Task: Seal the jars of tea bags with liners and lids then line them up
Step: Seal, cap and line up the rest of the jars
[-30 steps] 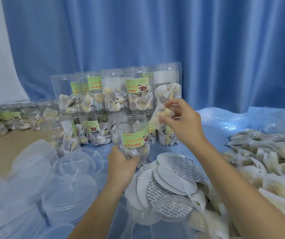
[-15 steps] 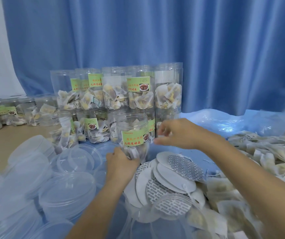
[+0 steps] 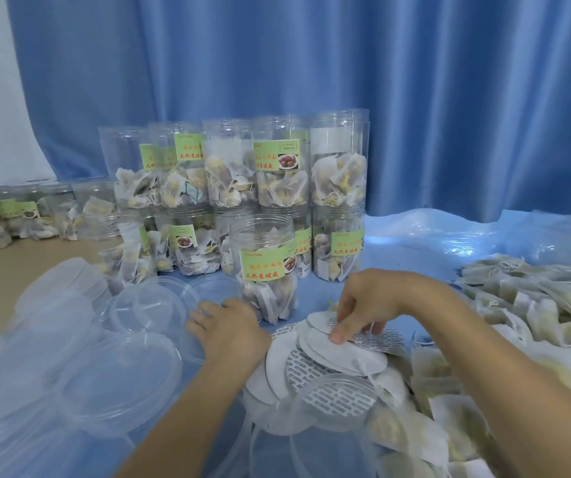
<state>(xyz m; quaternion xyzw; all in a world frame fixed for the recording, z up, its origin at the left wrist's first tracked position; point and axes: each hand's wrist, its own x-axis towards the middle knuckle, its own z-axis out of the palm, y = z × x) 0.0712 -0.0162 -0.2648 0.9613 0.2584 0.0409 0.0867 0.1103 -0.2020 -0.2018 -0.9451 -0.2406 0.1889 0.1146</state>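
While the left hand (image 3: 229, 334) curls around the bottom of an open jar (image 3: 267, 267) of tea bags, the right hand (image 3: 373, 301) reaches down to a pile of round white liners (image 3: 342, 357) just in front of the jar. Its thumb and fingers pinch the edge of the top liner. Some liners show rows of small grey print, too tiny to read.

The jar stands on the blue sheet (image 3: 415, 257) near the middle of the table. It has no lid on. Its green label has red Chinese writing and a small picture of brown round things; the top line is too blurry to read.

Behind it, more filled jars (image 3: 277, 174) with the same green labels stand stacked in two rows. Clear plastic lids (image 3: 118, 370) lie heaped toward the left edge of the table. Loose tea bags (image 3: 536, 298) lie piled toward the right edge. A blue curtain (image 3: 415, 81) hangs behind everything.
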